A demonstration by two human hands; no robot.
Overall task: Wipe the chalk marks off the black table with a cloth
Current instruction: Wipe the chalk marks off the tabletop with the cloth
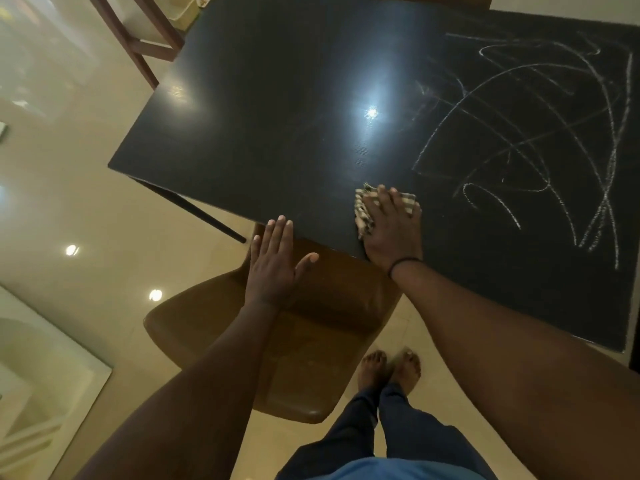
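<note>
The right hand (393, 230) presses a checked cloth (367, 211) flat against the black table (277, 116), fingers spread over it. White chalk marks (540, 140) lie just beyond and to its right. The left hand (273, 261) is open with straight fingers, fingertips at the table's near edge, above a brown chair (311, 341).

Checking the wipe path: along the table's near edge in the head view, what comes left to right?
Left hand flat at the black table's edge → right hand pressing the checked cloth → chalk marks at right.

No readable text, label or number anywhere; only wordless chalk scribbles (540, 143) on the black table (277, 116).
</note>
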